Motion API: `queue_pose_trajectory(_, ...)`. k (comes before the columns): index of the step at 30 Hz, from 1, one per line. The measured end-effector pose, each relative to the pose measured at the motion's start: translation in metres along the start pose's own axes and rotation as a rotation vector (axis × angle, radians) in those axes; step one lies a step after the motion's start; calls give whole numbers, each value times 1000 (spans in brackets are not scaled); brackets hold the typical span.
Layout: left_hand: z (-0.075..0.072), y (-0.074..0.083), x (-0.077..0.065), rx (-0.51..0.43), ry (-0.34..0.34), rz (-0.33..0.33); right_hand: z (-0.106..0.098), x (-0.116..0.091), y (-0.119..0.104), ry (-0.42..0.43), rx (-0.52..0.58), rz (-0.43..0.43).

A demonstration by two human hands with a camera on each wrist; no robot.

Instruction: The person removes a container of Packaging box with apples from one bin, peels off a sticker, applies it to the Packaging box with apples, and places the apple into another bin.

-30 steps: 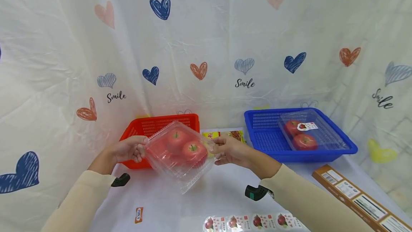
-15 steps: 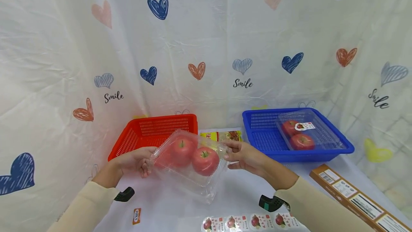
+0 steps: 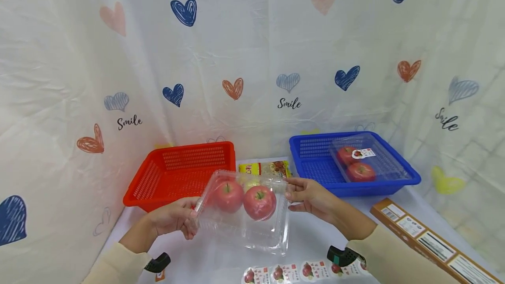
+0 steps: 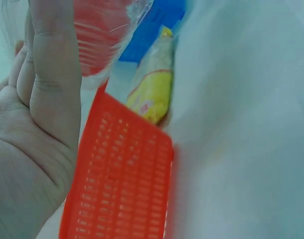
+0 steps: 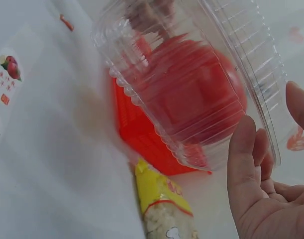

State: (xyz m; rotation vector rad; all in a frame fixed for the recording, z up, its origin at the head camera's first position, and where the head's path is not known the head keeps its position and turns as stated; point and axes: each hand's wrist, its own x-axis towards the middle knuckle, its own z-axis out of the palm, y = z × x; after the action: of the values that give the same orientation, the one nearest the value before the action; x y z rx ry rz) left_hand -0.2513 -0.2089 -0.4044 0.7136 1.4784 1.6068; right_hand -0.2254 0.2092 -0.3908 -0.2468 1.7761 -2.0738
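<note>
A clear plastic clamshell container [image 3: 244, 233] is held up above the table, tilted so its top faces me. Inside it two red apples, a left one [image 3: 228, 196] and a right one [image 3: 259, 203], sit side by side toward the far edge. My left hand [image 3: 171, 219] grips the container's left side. On the opposite side my right hand [image 3: 311, 197] pinches the upper right edge between thumb and fingers. From the right wrist, one apple [image 5: 196, 94] shows through the ribbed wall, close to my fingertips [image 5: 243, 129].
Behind the left hand stands a red basket [image 3: 138, 183]. A yellow food packet [image 3: 250, 168] lies between it and a blue basket [image 3: 315, 190], which holds another labelled clamshell [image 3: 388, 165] with apples. A strip of apple stickers [image 3: 289, 273] lies in front; a long brown box [image 3: 426, 242] sits at right.
The container has moved right and turned so its near edge lies more level, both hands moving with it. More of the red basket's inside shows. The view has shifted slightly.
</note>
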Motion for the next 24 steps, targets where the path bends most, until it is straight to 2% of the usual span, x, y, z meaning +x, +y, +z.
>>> queue_pose_trajectory(3,9,-6,4,-8,3,37,-3,-4,2,8,6,-29)
queue_pose_trajectory(8,28,-14,12,-18,27,54,-8,-9,4,53,11,-71)
queue_pose_trajectory(13,44,-28,20,-7,93,52,-12,-11,7,82,15,-76)
queue_pose_trajectory(17,53,-45,23,-20,130,31,-13,-14,11,96,16,-59)
queue_pose_trajectory(24,66,-72,28,-58,122,-22,-17,-26,24,132,-37,-22)
